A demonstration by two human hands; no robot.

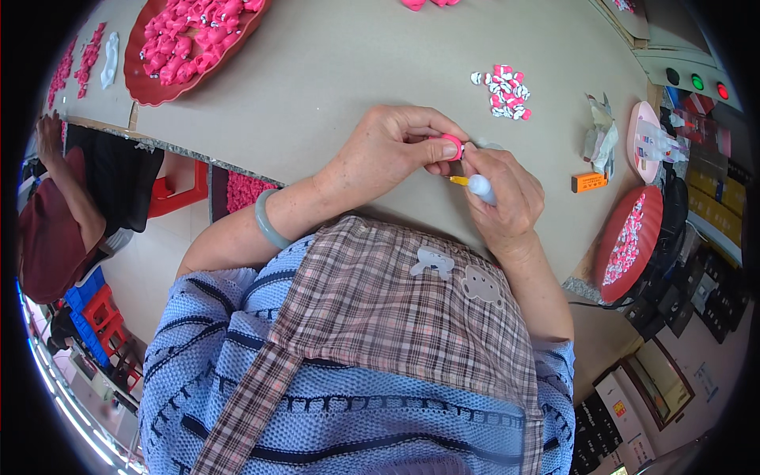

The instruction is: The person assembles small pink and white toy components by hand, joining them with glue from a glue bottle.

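Note:
My left hand (396, 146) pinches a small pink molded piece (452, 147) between thumb and forefinger. Close against it, my right hand (507, 194) has its fingertips at the edge of that piece. Tucked in the right hand is a small whitish squeeze bottle (481, 188) with a yellow part (459, 180) near its end. Whether the right fingertips also hold a tiny part cannot be made out. Beyond the right hand lies a loose cluster of small pink-and-white pieces (507, 93) on the grey table (348, 79).
A red scalloped tray (146, 96) of pink pieces stands far left. At right are an orange box (589, 183), a crumpled wrapper (599, 136), a pink tray (640, 162) with bottles, and a red dish (651, 229) of small parts. Another person's arm (71, 174) reaches in at left.

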